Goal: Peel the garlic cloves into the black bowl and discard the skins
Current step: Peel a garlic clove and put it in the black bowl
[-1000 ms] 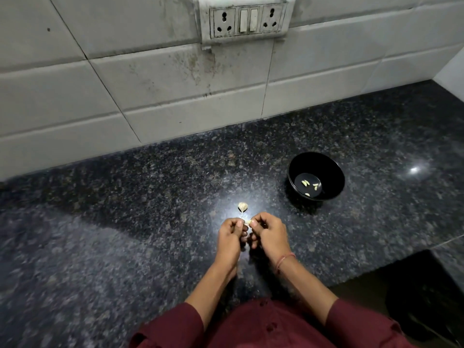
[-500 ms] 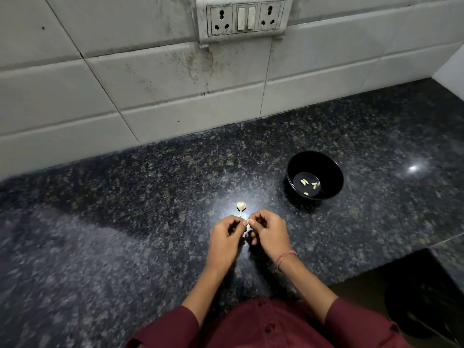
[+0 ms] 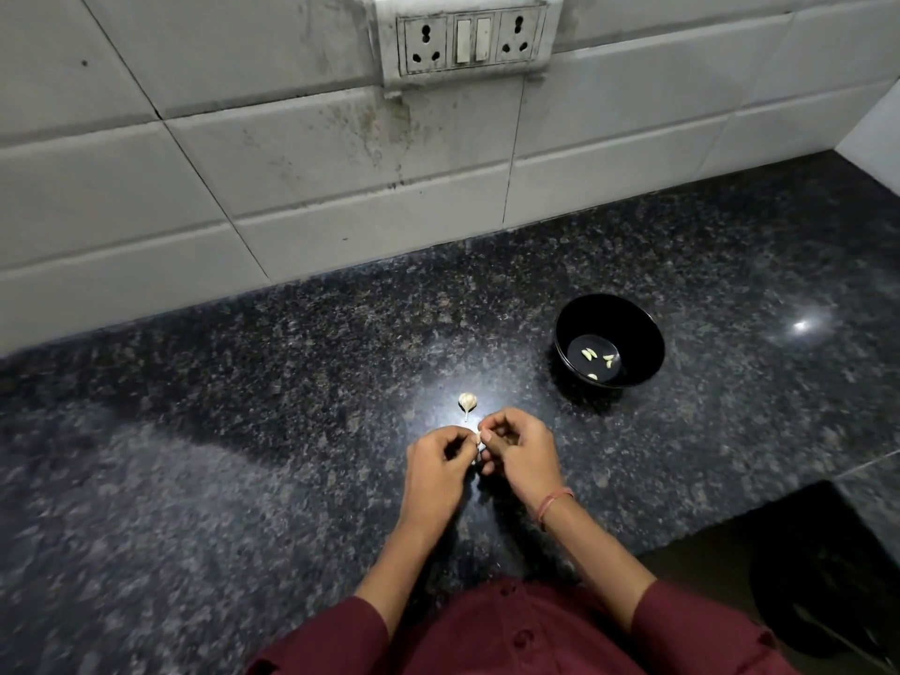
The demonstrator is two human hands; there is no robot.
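Left hand (image 3: pixel 438 460) and right hand (image 3: pixel 521 455) meet low over the desk (image 3: pixel 243 431), fingers curled, both pinching one small garlic clove (image 3: pixel 479 438) between the fingertips. Only a pale sliver of it shows, and it is too small to tell whether skin is lifting. There is a red thread band (image 3: pixel 555 504) on the right wrist.

Just beyond the hands, not touching them, a garlic piece with stalk (image 3: pixel 467 401) lies on the dark speckled stone. The black bowl (image 3: pixel 609 316) stands upright further right, well apart, with a few peeled cloves (image 3: pixel 589 354) on its bottom. Behind it is a tiled wall with a socket panel (image 3: pixel 470 39). A dark container (image 3: pixel 818 577) sits below the desk edge at lower right, possibly a bin, unclear.

Judged mid-peel, with some cloves done.

Risks:
- The clove is tiny and likely slick, so a hard pinch could shoot it across the polished desk or off the front edge.
- Papery skin may cling to the fingers and ride into the bowl with the clove.
- The bowl is far off, so a toss could miss the rim.
- Loose flakes would be hard to spot on the speckle.
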